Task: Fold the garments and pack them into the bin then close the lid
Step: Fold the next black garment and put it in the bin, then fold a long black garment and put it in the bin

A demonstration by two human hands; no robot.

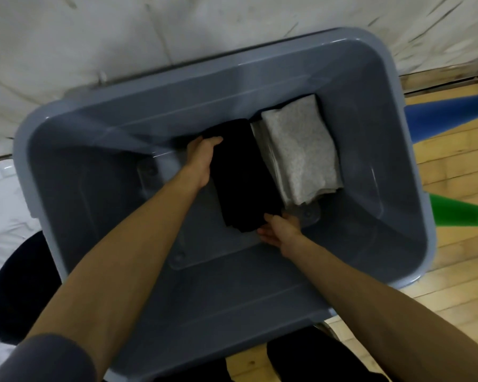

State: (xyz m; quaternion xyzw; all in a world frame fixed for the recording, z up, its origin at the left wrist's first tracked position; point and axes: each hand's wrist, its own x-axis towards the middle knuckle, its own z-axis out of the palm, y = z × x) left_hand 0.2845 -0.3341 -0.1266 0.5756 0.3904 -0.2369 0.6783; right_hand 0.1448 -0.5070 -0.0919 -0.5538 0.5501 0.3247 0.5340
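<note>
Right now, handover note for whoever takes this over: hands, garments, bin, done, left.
Left hand grips the far end of the folded black garment; right hand holds its near end.
Black garment is low inside the grey bin, beside the folded grey garment on the bin floor.
Done: grey garment packed.
Left: release the black one, pack any others, close the lid; no lid in view.

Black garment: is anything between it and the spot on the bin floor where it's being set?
Nothing visible. Both hands, left hand and right hand, hold the black garment at the bin floor, beside the folded grey garment, which doesn't block it.
</note>
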